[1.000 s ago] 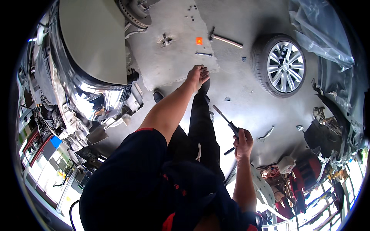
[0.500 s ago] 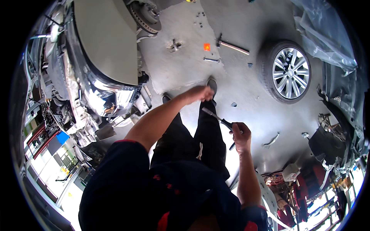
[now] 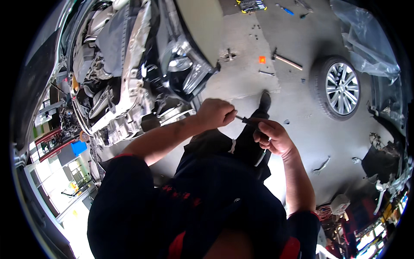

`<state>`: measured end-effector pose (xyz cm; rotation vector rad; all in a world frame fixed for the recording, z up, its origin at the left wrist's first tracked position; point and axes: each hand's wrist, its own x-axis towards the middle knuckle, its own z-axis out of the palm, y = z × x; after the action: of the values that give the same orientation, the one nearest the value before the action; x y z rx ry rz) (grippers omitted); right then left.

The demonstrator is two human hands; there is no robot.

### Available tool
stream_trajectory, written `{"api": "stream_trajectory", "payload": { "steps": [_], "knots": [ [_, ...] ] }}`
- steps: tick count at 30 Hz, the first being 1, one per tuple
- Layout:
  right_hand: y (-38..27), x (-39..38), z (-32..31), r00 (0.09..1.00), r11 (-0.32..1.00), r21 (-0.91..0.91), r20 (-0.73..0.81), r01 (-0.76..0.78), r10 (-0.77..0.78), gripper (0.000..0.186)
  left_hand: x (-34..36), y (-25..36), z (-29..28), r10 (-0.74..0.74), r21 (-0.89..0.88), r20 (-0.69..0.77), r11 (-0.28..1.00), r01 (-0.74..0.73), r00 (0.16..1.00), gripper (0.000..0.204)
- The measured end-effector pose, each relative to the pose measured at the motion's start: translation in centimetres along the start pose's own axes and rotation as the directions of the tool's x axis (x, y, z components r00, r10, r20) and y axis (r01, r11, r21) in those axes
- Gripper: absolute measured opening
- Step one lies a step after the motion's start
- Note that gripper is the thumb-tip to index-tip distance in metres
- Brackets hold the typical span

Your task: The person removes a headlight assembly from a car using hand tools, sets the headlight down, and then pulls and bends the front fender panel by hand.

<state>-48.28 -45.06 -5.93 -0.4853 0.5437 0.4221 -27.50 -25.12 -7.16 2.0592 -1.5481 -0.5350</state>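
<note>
A hand tool with a slim metal shaft and a dark handle spans the gap between my hands, in front of my legs. My right hand is closed around its handle. The fingers of my left hand are curled closed at the shaft's far end, and they hide its tip. To the left is the front of a car with its inner parts exposed, its headlight close beyond my left hand.
A wheel lies on the floor to the right. Beyond my feet lie a hammer, a small orange item, a wrench and several small fasteners. Clear plastic sheeting hangs at far right. A tool case sits far ahead.
My view has shifted left toward the car. My left hand, apart from the tool before, now closes at its shaft end. The right hand has brought the tool up to it.
</note>
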Motion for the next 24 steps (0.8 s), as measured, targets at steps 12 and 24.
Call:
{"api": "stream_trajectory", "payload": {
  "steps": [12,24],
  "knots": [
    [24.9,10.8,11.7,0.927,0.944,-0.16,-0.197,0.29,-0.318,0.043,-15.9,-15.3,-21.0,0.218,0.554,-0.31,0.832,-0.011,0.925,0.038],
    [33.8,28.8,16.8,0.865,0.741,0.447,-0.281,0.502,-0.416,0.029,-13.8,-23.8,-20.6,0.347,0.716,-0.165,0.686,-0.129,0.923,0.043]
  ]
}}
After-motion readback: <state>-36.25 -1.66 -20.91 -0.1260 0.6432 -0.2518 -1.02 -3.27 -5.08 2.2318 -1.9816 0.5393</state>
